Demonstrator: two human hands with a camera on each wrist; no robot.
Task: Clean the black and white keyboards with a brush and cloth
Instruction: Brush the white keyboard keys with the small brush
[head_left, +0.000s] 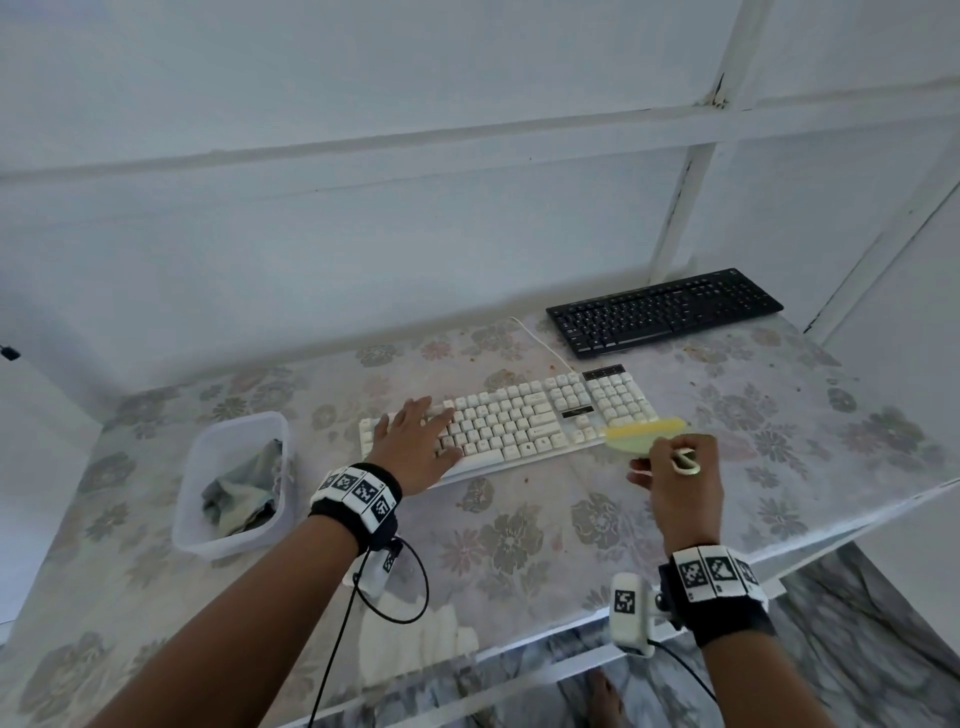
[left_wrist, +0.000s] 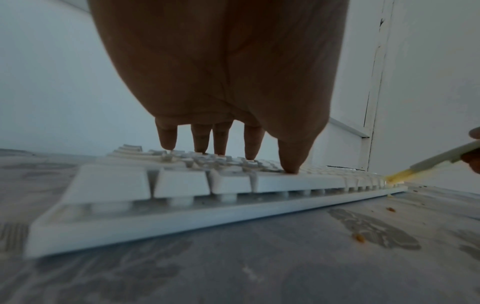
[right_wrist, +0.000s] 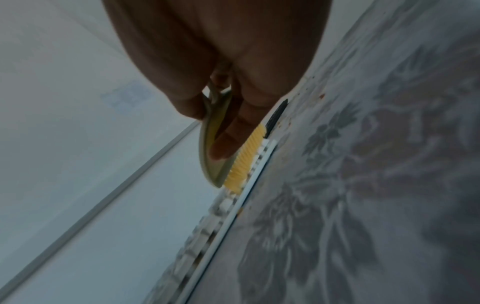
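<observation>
A white keyboard (head_left: 524, 421) lies across the middle of the flowered table (head_left: 545, 545). My left hand (head_left: 415, 441) rests flat on its left keys, fingers spread and straight (left_wrist: 221, 142). My right hand (head_left: 680, 478) grips the handle of a pale green brush (head_left: 644, 434) with yellow bristles (right_wrist: 244, 156); the bristles touch the white keyboard's right end (right_wrist: 259, 158). In the left wrist view the brush (left_wrist: 439, 159) meets the keyboard's far corner. A black keyboard (head_left: 662, 312) lies at the back right. A crumpled cloth (head_left: 244, 493) sits in a clear plastic tub (head_left: 192, 525) on the left.
The white keyboard's cable (head_left: 540, 343) runs back toward the wall. Small brown crumbs (left_wrist: 359, 238) dot the tablecloth in front of the keyboard. The table's front edge (head_left: 571, 639) is near my wrists, and walls close in behind and on the right.
</observation>
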